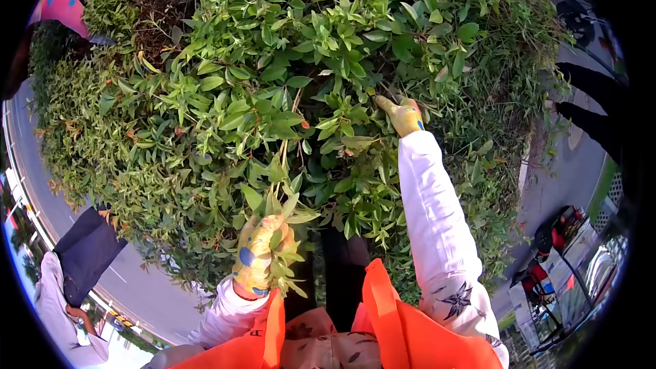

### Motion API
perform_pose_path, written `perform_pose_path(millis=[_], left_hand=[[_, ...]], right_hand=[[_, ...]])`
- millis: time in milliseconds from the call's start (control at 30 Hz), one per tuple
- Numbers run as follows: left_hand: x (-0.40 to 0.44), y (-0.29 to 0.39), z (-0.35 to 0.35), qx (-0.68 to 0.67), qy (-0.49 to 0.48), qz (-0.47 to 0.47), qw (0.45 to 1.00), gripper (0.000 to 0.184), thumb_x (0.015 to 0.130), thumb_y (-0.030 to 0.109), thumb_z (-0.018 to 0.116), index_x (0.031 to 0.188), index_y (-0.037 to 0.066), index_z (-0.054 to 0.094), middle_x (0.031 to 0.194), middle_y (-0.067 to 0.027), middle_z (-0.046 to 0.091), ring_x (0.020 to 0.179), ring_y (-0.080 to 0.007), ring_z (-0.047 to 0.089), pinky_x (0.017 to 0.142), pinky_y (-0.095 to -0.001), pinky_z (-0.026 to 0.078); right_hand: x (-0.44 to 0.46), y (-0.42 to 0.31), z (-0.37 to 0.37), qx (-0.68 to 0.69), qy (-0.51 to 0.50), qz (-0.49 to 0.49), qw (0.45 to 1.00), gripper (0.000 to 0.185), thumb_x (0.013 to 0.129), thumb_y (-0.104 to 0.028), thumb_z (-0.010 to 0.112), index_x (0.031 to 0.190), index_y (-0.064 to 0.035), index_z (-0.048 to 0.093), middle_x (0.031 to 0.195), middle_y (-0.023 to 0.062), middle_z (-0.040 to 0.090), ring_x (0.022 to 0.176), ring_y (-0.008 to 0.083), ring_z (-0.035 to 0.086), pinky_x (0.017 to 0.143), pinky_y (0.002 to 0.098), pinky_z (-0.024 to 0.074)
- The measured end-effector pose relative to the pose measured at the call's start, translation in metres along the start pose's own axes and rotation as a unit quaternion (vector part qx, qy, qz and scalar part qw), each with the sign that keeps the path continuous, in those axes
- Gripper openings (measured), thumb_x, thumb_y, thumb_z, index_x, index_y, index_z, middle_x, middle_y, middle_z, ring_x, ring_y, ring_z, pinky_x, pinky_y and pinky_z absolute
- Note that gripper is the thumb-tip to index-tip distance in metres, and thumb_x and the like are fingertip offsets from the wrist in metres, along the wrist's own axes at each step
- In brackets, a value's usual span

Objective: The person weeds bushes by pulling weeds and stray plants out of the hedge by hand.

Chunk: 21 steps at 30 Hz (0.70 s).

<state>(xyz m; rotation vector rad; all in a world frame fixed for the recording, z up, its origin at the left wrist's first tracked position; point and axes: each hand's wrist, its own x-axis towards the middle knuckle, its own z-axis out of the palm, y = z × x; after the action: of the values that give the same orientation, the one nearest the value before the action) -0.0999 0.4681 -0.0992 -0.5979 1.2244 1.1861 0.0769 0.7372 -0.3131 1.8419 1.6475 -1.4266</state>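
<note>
My left hand (258, 254), in a yellow glove with blue spots, is closed around a bunch of leafy stems (285, 249) at the near edge of the hedge. Long pale stalks rise from this bunch toward the leaves beyond. My right hand (401, 115), gloved in the same yellow, reaches farther out into the green hedge (232, 75). Its fingers are curled among the twigs, and leaves hide their tips. A thin dark stick-like shape shows just past these fingers; what the hand grips cannot be made out.
A road (147, 287) with a pale railing runs along the left. Near it is a person in dark trousers (89, 246); another in pink (65, 10) is at the upper left. Dark-clad legs (591, 113) stand at the right, above a parked cart-like vehicle (557, 287).
</note>
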Motion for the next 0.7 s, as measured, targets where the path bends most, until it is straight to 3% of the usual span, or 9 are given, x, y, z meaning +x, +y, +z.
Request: perform_pose_path(millis=[133, 200, 333, 400, 533, 567, 600, 667, 700], left_hand=[[0.027, 0.0, 0.033, -0.017, -0.036, -0.02, 0.999, 0.015, 0.089, 0.024, 0.056, 0.088, 0.01, 0.051, 0.059, 0.0048, 0.034, 0.054, -0.0106, 0.041, 0.05, -0.0252, 0.036], [0.033, 0.006, 0.052, 0.044, -0.026, -0.042, 0.998, 0.02, 0.088, 0.018, 0.057, 0.102, 0.004, 0.058, 0.078, -0.0015, 0.057, 0.071, -0.0147, 0.059, 0.066, -0.0306, 0.053], [0.078, -0.023, 0.072, 0.031, -0.019, -0.095, 0.995, 0.029, 0.088, 0.018, 0.057, 0.113, 0.003, 0.058, 0.091, -0.0035, 0.063, 0.076, -0.0124, 0.06, 0.07, -0.0293, 0.054], [0.102, -0.042, 0.086, -0.001, -0.022, -0.075, 0.997, 0.025, 0.089, 0.016, 0.056, 0.109, 0.003, 0.059, 0.093, -0.0039, 0.063, 0.076, -0.0129, 0.061, 0.07, -0.0294, 0.054], [0.216, -0.101, 0.089, 0.135, 0.018, 0.174, 0.975, 0.018, 0.09, 0.016, 0.054, 0.103, 0.005, 0.06, 0.098, -0.0078, 0.064, 0.077, -0.017, 0.064, 0.071, -0.0319, 0.053], [0.27, -0.118, 0.076, 0.373, 0.029, 0.17, 0.912, 0.02, 0.089, 0.017, 0.052, 0.102, 0.006, 0.063, 0.096, -0.0068, 0.066, 0.078, -0.02, 0.064, 0.069, -0.0324, 0.052], [0.319, -0.134, 0.067, 0.587, 0.038, 0.158, 0.793, 0.022, 0.089, 0.018, 0.05, 0.101, 0.007, 0.065, 0.093, -0.0058, 0.068, 0.08, -0.0229, 0.065, 0.067, -0.0329, 0.05], [0.352, -0.123, 0.064, 0.79, 0.095, 0.463, 0.39, 0.023, 0.087, 0.022, 0.051, 0.1, 0.011, 0.067, 0.094, -0.0041, 0.069, 0.084, -0.0235, 0.066, 0.069, -0.0333, 0.049], [0.35, -0.102, 0.08, 0.872, 0.023, 0.246, 0.422, 0.022, 0.085, 0.021, 0.053, 0.1, 0.014, 0.067, 0.097, -0.0028, 0.069, 0.086, -0.0211, 0.066, 0.068, -0.0317, 0.049]], right_hand=[[-0.039, 0.012, 0.034, -0.124, 0.011, 0.047, 0.991, 0.069, 0.076, -0.046, 0.068, 0.123, 0.0029, 0.053, 0.117, 0.0254, 0.057, 0.111, 0.0362, 0.055, 0.094, 0.0383, 0.0426], [-0.043, 0.017, 0.041, -0.086, 0.034, 0.06, 0.994, 0.057, 0.08, -0.039, 0.065, 0.124, -0.0035, 0.054, 0.11, 0.0236, 0.061, 0.103, 0.0362, 0.059, 0.089, 0.0396, 0.0456], [-0.061, 0.006, 0.038, -0.09, 0.102, 0.07, 0.988, 0.041, 0.086, -0.034, 0.058, 0.116, -0.0064, 0.06, 0.094, 0.017, 0.066, 0.088, 0.0349, 0.063, 0.078, 0.0422, 0.0489], [-0.062, 0.014, 0.043, -0.216, 0.134, -0.015, 0.967, 0.035, 0.087, -0.033, 0.055, 0.108, -0.0061, 0.061, 0.088, 0.0148, 0.066, 0.083, 0.0356, 0.063, 0.073, 0.043, 0.0494], [-0.064, 0.041, 0.054, -0.137, 0.151, -0.089, 0.975, 0.029, 0.082, -0.027, 0.059, 0.099, -0.0042, 0.063, 0.083, 0.0203, 0.065, 0.078, 0.0378, 0.062, 0.066, 0.0443, 0.0491], [-0.065, 0.039, 0.054, -0.126, 0.144, -0.078, 0.978, 0.028, 0.081, -0.027, 0.061, 0.096, -0.0037, 0.062, 0.08, 0.021, 0.064, 0.076, 0.0392, 0.062, 0.066, 0.0452, 0.049], [-0.063, 0.04, 0.053, -0.156, 0.13, -0.058, 0.977, 0.031, 0.082, -0.032, 0.059, 0.093, -0.0038, 0.062, 0.078, 0.0214, 0.063, 0.075, 0.0394, 0.062, 0.065, 0.045, 0.0493], [-0.06, 0.045, 0.053, -0.146, 0.097, -0.057, 0.983, 0.031, 0.083, -0.034, 0.057, 0.096, -0.0055, 0.06, 0.077, 0.0187, 0.065, 0.074, 0.038, 0.062, 0.065, 0.0454, 0.0491], [-0.053, 0.049, 0.056, -0.162, 0.073, -0.058, 0.982, 0.034, 0.082, -0.036, 0.058, 0.098, -0.0053, 0.061, 0.079, 0.0189, 0.065, 0.075, 0.0374, 0.063, 0.066, 0.0444, 0.0494]])
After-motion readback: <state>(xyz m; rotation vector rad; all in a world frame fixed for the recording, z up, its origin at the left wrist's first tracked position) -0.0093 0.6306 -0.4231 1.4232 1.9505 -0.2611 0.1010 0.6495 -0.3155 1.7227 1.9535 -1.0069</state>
